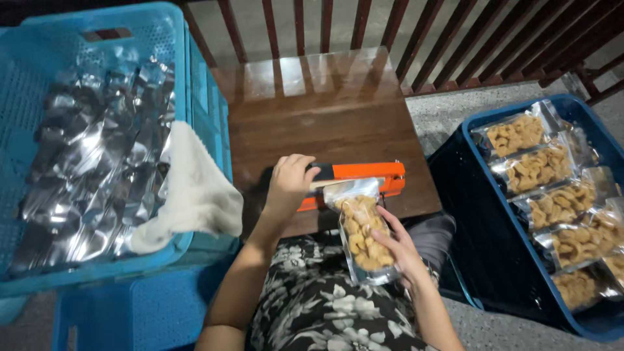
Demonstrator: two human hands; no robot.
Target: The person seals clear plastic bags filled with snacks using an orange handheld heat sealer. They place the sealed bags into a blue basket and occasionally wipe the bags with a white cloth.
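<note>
One snack bag [361,229] is sitting in the right hand [398,250], its top edge in the orange sealer [354,181]; the left hand [288,185] is pressing the sealer handle. Brown table [325,104] is lying bare beyond the hands.

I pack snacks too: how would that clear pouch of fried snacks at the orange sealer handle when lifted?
The clear pouch of fried snacks probably feels light and crinkly. Its glossy film may slip, and the pieces could crush under a tight squeeze.
</note>
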